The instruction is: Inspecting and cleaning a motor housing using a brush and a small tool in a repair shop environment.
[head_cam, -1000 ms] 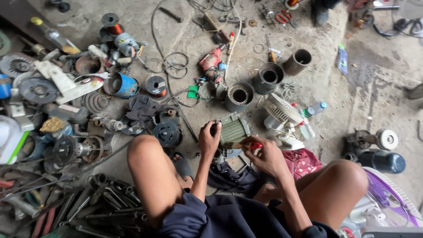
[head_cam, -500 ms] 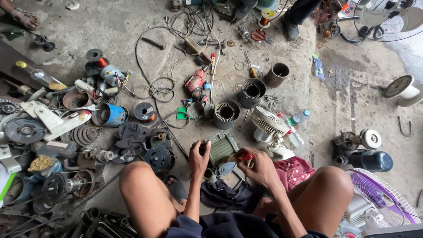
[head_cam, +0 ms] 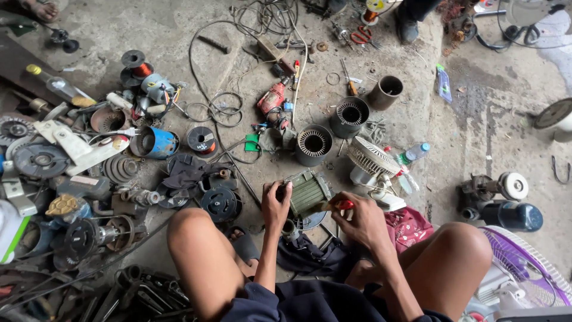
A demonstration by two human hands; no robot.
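Observation:
I squat on a concrete floor with both knees in view. My left hand (head_cam: 276, 206) grips the left side of a small green finned motor housing (head_cam: 308, 192) that stands between my legs. My right hand (head_cam: 361, 219) is closed on a red-handled tool (head_cam: 344, 204), whose tip rests against the right side of the housing. A dark cloth (head_cam: 305, 255) lies under my hands.
Two grey stator cores (head_cam: 314, 144) (head_cam: 350, 117) and a metal tube (head_cam: 385, 92) lie beyond the housing. A white fan guard (head_cam: 372, 156), a plastic bottle (head_cam: 413, 153), copper wire spools (head_cam: 202, 140), a red drill (head_cam: 272, 98), cables and piles of motor parts at left surround me. A purple fan (head_cam: 517, 257) sits at right.
The view has shifted, so the floor clutter sits lower and more to the left. My hands stay on the green housing and the red-handled tool, with only slight movement.

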